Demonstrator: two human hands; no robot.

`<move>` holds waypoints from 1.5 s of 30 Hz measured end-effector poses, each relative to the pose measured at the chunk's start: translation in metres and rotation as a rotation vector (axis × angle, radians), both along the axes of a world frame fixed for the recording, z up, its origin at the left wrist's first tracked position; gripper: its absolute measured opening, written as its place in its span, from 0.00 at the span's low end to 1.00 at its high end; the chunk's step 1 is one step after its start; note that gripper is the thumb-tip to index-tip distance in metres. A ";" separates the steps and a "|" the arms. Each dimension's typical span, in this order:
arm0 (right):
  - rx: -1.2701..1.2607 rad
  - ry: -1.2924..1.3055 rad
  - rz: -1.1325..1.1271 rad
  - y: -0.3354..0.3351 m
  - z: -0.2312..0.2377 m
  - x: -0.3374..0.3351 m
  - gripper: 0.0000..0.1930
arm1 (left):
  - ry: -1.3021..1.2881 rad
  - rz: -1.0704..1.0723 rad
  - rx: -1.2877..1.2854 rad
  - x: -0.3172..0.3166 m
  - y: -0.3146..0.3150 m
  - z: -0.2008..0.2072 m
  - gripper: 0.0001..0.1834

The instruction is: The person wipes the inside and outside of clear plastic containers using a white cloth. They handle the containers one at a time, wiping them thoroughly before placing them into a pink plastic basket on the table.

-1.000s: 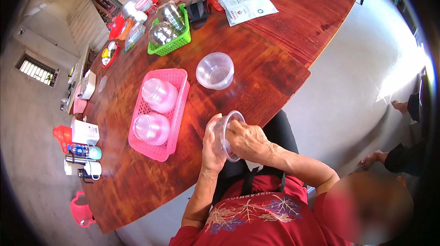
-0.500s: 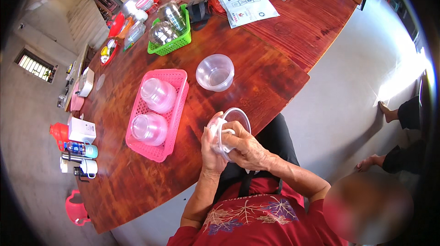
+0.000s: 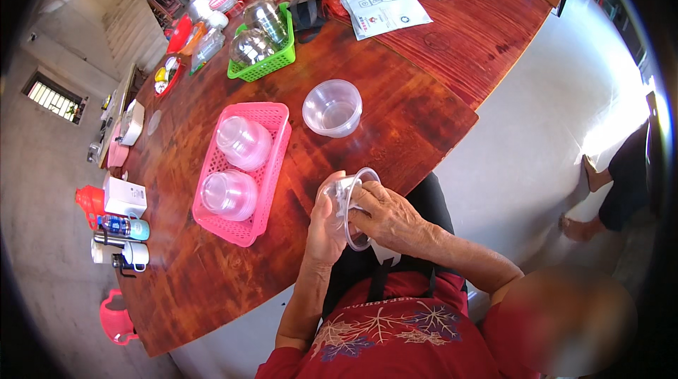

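At the near edge of the wooden table (image 3: 402, 107), left hand (image 3: 323, 229) held a clear plastic bowl (image 3: 342, 212) tipped sideways, palm and fingers around its outer wall. The bowl lay between both hands, mouth toward the right hand (image 3: 390, 218), whose bent fingers reached inside the rim. White material (image 3: 345, 186) showed through the wall; could not tell whether those fingers gripped it. Second clear bowl (image 3: 332, 108) stood upright beyond, near a pink basket (image 3: 277, 160).

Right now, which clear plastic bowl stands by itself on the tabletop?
The mouth-up bowl just right of the pink basket. The stacked bowls sit inside that basket; the held bowl is in the left hand.
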State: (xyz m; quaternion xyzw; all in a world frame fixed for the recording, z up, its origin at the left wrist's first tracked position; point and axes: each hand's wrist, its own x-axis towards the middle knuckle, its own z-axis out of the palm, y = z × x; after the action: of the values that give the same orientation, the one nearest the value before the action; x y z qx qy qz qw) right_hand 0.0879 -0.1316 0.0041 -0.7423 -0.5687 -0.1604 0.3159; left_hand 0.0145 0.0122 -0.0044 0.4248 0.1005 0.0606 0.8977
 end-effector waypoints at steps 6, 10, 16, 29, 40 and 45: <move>0.102 0.458 0.349 -0.008 -0.014 -0.007 0.23 | 0.010 -0.034 -0.030 -0.005 0.007 -0.005 0.31; 0.219 0.357 0.226 -0.004 0.001 -0.023 0.21 | 0.020 -0.031 -0.114 0.000 0.007 0.005 0.31; 0.218 0.222 0.129 -0.003 -0.008 -0.015 0.18 | 0.069 -0.055 -0.043 -0.003 0.006 0.007 0.39; -0.046 0.860 0.601 -0.010 -0.001 0.008 0.22 | -0.162 0.032 0.049 -0.007 -0.007 -0.009 0.50; -0.042 -0.113 0.153 0.000 0.013 0.030 0.17 | 0.125 -0.121 -0.571 -0.008 0.001 -0.015 0.37; 0.012 -0.245 0.141 0.010 0.023 0.030 0.10 | 0.155 -0.210 -0.459 -0.007 0.003 -0.007 0.39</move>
State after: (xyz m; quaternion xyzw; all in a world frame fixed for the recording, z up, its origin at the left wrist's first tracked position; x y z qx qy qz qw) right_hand 0.1181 -0.1219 0.0275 -0.6735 -0.6528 -0.2307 0.2588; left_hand 0.0076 0.0153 -0.0112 0.2217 0.1355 -0.0902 0.9614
